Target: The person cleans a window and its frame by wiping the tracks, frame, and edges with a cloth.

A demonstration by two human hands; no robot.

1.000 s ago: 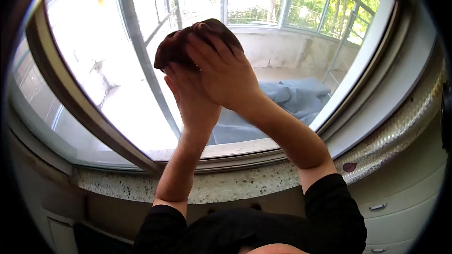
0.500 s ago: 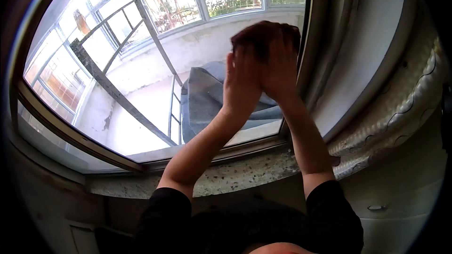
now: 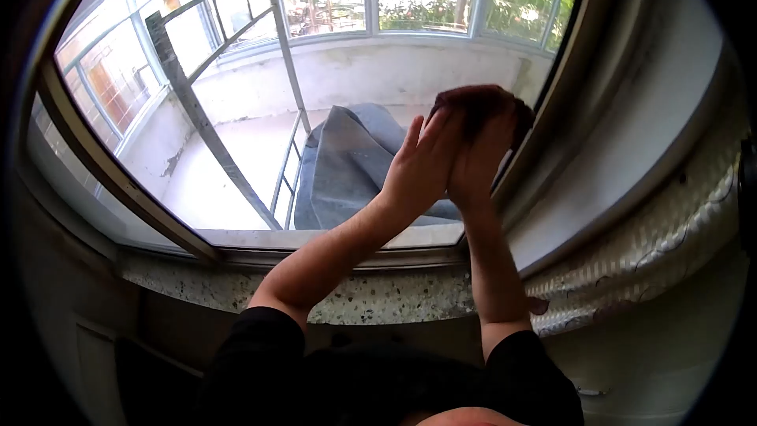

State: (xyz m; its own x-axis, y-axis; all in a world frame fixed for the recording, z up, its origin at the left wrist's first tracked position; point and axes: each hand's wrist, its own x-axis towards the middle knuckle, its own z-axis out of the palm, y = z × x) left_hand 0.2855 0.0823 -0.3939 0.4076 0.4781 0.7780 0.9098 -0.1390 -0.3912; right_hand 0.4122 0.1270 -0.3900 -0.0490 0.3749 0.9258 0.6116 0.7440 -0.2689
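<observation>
Dark reddish, bunched cloth (image 3: 475, 98)

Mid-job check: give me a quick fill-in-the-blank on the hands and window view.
1. The left hand and right hand are on a cloth near the ____ (left/right) side of the window in view.
2. The person's sleeves are ____ (black/white).
3. The metal frame stands to the ____ (left/right) of the grey sheet.

Missing words: right; black; left.
</observation>
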